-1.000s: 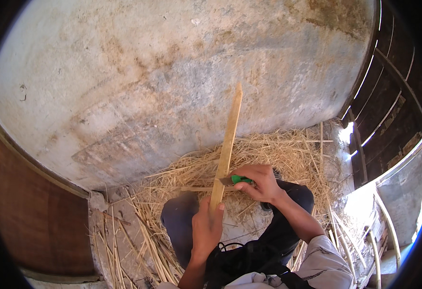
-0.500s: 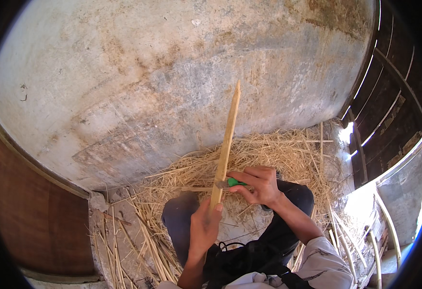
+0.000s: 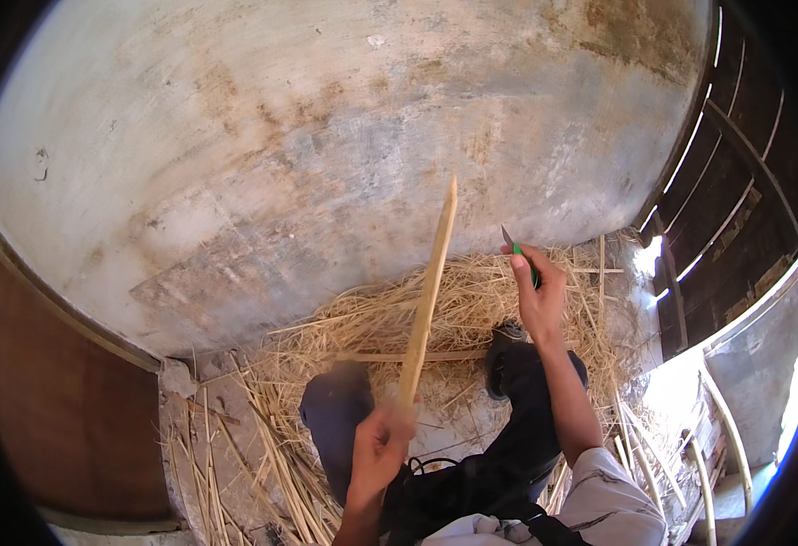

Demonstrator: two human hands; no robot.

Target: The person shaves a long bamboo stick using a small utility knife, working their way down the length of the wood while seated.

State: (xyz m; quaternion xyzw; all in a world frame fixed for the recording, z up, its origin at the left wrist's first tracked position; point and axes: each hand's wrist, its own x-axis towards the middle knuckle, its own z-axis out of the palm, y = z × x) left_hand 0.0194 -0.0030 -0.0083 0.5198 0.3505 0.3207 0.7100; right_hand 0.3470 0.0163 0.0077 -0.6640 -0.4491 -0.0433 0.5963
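A long pale wooden strip point(image 3: 426, 300) stands nearly upright; a green-handled knife point(image 3: 519, 253) points upward beside it.

Left hand point(image 3: 382, 446) grips stick point(image 3: 428, 296) at its lower end; stick runs up and slightly right from the grip. Right hand point(image 3: 537, 296) with knife point(image 3: 519, 250) sits right of stick, above the grip. Straw point(image 3: 371, 332) lies beyond the grip, wall point(image 3: 326, 136) behind it.

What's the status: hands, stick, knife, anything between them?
Left hand grip shut on wooden stick, held upright. Right hand grip shut on green-handled knife, blade clear of stick. Straw piled beneath; nothing between.
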